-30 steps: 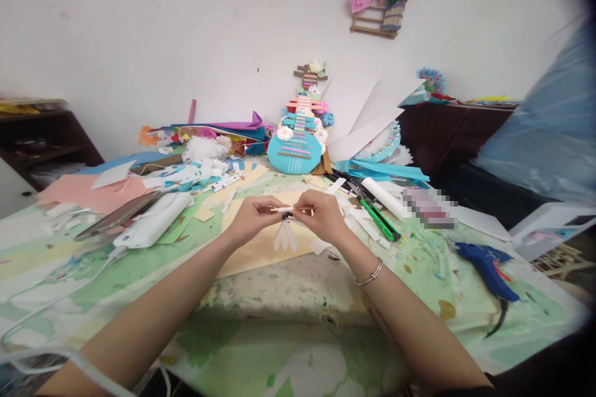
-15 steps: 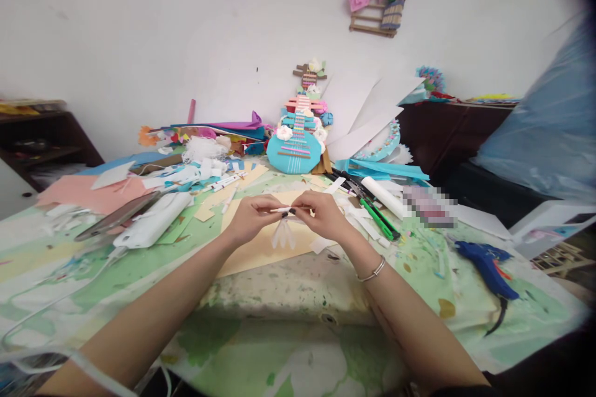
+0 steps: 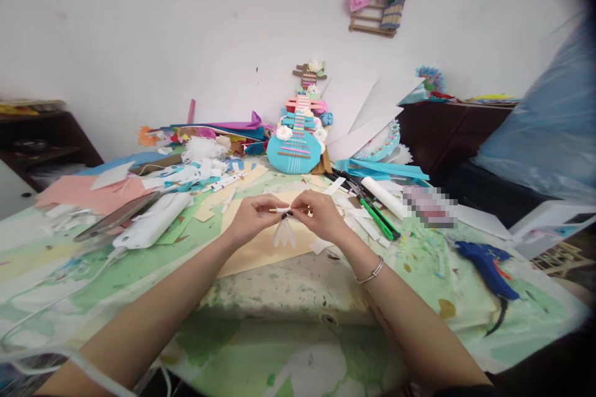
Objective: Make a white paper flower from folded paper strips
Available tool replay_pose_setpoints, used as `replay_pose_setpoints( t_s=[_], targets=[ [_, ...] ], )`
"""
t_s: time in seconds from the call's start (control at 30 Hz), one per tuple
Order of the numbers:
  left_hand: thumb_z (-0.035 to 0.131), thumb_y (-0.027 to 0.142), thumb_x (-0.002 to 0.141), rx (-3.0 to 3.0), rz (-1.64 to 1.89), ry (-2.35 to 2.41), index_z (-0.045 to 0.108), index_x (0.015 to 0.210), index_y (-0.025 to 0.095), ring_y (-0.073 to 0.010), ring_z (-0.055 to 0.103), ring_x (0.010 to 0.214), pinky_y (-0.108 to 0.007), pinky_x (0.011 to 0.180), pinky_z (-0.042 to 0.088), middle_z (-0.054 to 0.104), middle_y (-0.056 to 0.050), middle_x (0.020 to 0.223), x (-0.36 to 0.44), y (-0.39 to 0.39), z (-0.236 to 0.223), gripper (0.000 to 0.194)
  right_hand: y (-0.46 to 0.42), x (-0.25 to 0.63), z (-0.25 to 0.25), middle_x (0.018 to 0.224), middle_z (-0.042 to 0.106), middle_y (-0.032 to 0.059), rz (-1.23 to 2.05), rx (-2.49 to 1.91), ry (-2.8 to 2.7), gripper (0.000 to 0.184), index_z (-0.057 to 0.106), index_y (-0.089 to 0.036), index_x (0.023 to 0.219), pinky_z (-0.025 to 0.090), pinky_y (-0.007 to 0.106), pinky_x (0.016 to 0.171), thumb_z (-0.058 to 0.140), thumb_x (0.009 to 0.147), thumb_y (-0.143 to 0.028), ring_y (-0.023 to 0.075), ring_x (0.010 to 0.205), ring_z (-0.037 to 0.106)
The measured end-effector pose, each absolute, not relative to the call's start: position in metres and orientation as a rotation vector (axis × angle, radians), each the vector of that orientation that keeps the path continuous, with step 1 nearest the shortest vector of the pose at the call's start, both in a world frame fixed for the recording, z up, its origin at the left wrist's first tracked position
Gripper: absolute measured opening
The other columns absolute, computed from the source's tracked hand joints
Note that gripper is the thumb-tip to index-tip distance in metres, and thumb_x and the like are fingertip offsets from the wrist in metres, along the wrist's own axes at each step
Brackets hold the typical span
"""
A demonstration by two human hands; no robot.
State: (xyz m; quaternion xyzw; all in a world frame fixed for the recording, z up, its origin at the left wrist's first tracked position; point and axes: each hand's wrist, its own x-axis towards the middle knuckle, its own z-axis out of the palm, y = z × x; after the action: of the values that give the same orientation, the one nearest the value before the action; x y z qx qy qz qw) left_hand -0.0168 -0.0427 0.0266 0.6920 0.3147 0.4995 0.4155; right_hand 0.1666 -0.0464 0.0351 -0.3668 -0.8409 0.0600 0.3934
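Observation:
Pinched between both hands, just above the table, is a thin pale stick with white paper wound round its middle. Cut, petal-like strips of white paper dangle from it below the fingertips. My left hand is closed on the stick's left part. Fingers of my right hand pinch the wrapped part and hide some of it. Beneath the hands lies a cream paper sheet.
A blue glue gun lies at the right. Green-handled cutter and white roll sit right of the hands. A white power strip is at left. A blue paper instrument leans on the wall.
The stick has turned slightly in my fingers, with more bare tan stick showing at the left. The dangling white strips have shifted a little. Both arms stay almost in place.

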Motion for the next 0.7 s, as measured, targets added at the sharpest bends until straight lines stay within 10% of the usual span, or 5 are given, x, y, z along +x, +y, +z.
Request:
replay_pose_setpoints(
  t_s=[0.7],
  targets=[
    [0.066,0.028,0.068,1.933,1.372,0.889,0.061,0.1,0.018,-0.0167,0.061,0.085,-0.029,0.077,0.052,0.057,-0.008,0.106,-0.0183,-0.0427,0.0253,0.034,-0.0455,0.1679,0.0348,0.069,0.059,0.0019,0.108,-0.929,-2.169,0.012,0.063,-0.016,0.073,0.035,0.023,0.059,0.055,0.081,-0.022,0.0105,0.063,0.051]
  ],
)
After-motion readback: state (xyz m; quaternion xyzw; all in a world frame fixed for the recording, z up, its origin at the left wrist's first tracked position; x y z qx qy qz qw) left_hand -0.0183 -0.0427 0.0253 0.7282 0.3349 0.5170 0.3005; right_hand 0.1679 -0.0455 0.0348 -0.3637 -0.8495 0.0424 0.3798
